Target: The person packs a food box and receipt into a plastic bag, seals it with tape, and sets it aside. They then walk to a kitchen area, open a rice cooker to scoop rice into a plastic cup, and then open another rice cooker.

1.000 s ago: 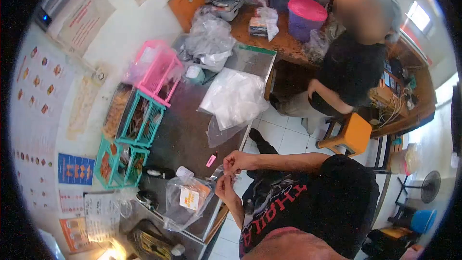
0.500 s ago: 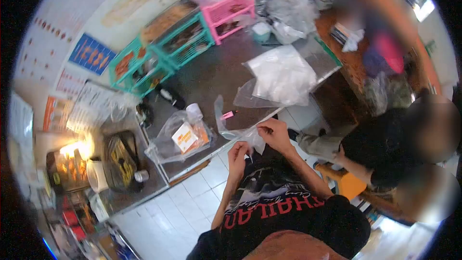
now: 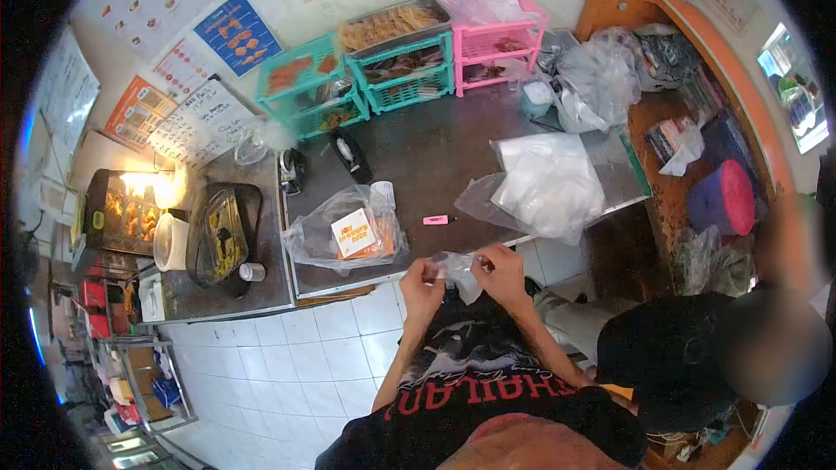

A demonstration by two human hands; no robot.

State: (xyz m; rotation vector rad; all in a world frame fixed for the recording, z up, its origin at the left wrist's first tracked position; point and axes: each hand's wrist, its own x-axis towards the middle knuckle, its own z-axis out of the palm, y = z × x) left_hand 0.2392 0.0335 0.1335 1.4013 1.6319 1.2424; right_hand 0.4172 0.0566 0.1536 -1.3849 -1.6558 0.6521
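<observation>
A small clear plastic bag (image 3: pixel 458 271) is stretched between my two hands, just off the table's front edge. My left hand (image 3: pixel 421 289) pinches its left side with closed fingers. On the other side, my right hand (image 3: pixel 503 278) also grips the plastic, fingers bent and closed. A pink marker-like item (image 3: pixel 435 220) lies on the table just beyond my hands. To the left sits a larger clear bag (image 3: pixel 306 239) holding a white and orange printed box (image 3: pixel 353 233), with a white cup (image 3: pixel 382 194) beside it.
A stack of clear plastic bags (image 3: pixel 544 178) lies at the table's right edge. Green baskets (image 3: pixel 401 83) and a pink rack (image 3: pixel 498 61) stand along the wall. A black tray (image 3: pixel 222 239) sits on the left counter. Another person in black (image 3: pixel 657 352) is close at my right.
The plastic bag's long end, which stretched over the table, is now gathered between my hands. My camera view has turned, so the table appears shifted rightward.
</observation>
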